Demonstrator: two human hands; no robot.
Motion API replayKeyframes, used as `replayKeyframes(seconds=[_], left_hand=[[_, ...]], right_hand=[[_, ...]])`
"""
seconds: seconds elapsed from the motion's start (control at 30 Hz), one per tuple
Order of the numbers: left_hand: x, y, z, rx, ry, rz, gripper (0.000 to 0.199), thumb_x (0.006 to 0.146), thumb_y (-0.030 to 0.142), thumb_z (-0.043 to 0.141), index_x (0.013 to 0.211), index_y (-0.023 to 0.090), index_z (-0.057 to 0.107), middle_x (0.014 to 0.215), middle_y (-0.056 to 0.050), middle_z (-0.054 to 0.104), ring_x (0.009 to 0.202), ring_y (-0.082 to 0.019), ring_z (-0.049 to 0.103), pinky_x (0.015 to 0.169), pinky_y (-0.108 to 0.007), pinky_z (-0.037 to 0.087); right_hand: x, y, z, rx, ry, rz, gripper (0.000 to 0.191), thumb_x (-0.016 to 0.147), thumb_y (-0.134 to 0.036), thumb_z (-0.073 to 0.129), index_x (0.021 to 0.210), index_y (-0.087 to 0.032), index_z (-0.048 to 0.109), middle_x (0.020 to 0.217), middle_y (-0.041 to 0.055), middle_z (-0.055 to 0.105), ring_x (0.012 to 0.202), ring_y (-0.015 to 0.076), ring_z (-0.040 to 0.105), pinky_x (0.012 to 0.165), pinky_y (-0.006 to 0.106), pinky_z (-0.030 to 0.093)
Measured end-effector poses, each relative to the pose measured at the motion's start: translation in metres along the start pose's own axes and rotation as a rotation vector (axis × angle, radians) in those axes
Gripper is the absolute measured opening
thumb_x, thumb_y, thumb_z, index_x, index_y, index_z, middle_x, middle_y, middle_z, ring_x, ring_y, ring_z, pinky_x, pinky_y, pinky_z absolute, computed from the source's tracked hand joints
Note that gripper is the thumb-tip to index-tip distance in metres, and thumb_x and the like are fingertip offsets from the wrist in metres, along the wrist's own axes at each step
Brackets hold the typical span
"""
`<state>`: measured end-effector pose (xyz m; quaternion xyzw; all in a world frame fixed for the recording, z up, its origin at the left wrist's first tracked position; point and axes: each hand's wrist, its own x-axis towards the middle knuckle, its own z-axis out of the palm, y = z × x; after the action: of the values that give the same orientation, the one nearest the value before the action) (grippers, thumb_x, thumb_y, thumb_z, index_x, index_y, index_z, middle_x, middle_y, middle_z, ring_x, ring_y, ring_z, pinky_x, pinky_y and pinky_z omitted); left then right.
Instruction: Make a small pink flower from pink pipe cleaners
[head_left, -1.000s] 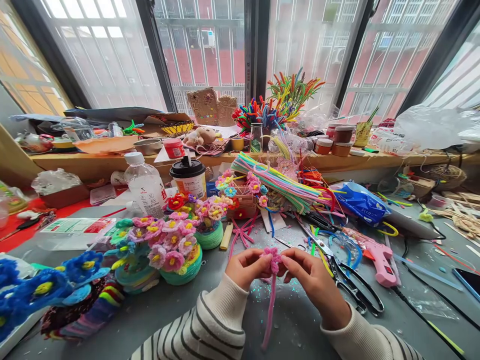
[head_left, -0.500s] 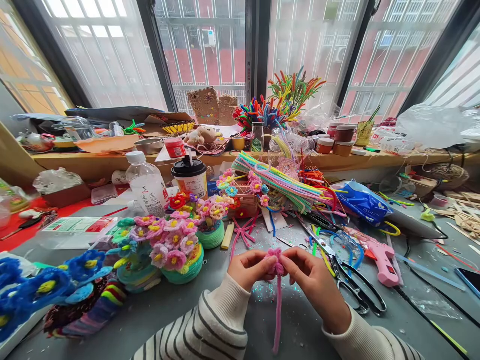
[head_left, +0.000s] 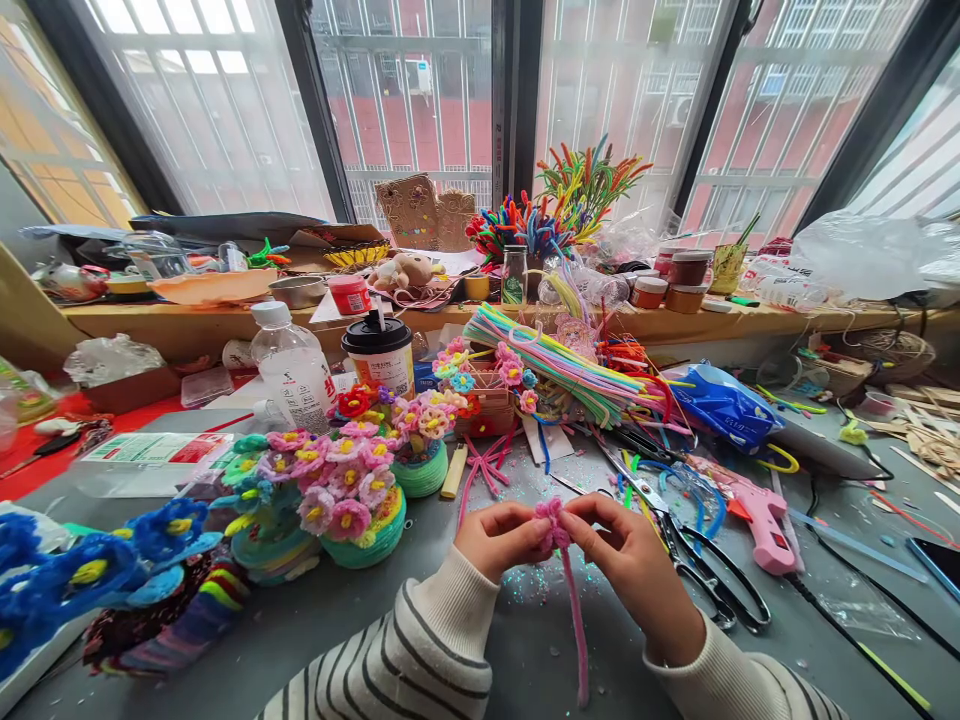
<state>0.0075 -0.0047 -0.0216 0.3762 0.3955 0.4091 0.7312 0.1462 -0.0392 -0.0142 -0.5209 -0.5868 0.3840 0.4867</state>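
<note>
Between my two hands is a small pink pipe-cleaner flower, with one long pipe-cleaner tail hanging down toward the table's near edge. The fingertips of my left hand pinch its left side. On its right side, the thumb and index finger of my right hand are closed on the petals. Just beyond my left hand lie several loose pink pipe cleaners, joined in a star-like bunch. Large black-handled scissors lie right of my right hand.
Pots of pipe-cleaner flowers stand at the left, with a bottle and a lidded cup behind. A pipe-cleaner bundle lies at the back. A pink glue gun with a black cord rests at the right.
The hanging tail of the pink flower has swung to the right and the flower has turned slightly. Both hands keep their pinch in nearly the same place.
</note>
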Motion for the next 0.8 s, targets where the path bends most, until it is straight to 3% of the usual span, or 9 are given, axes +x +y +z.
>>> replayKeyframes(seconds=[0.47,0.8], left_hand=[[0.0018,-0.0030,-0.0005,0.039,0.005,0.047,0.026,0.042,0.030,0.072,0.053,0.010,0.060,0.047,-0.001,0.058,0.045,-0.009,0.052,0.051,-0.025,0.043],[0.0007,-0.0046,0.0032,0.134,0.029,0.150,0.028,0.042,0.033,0.071,0.049,0.011,0.054,0.043,0.001,0.055,0.042,-0.009,0.048,0.047,-0.023,0.039]], right_hand=[[0.0006,0.0007,0.0004,-0.024,-0.016,-0.027,0.021,0.074,-0.033,0.048,0.072,-0.015,0.057,0.070,0.0036,0.058,0.064,0.0140,0.053,0.055,0.022,0.042],[-0.0035,-0.0039,0.0027,-0.318,0.051,-0.210,0.014,0.077,-0.024,0.044,0.071,-0.017,0.055,0.064,0.0021,0.055,0.058,0.0127,0.050,0.053,0.023,0.041]])
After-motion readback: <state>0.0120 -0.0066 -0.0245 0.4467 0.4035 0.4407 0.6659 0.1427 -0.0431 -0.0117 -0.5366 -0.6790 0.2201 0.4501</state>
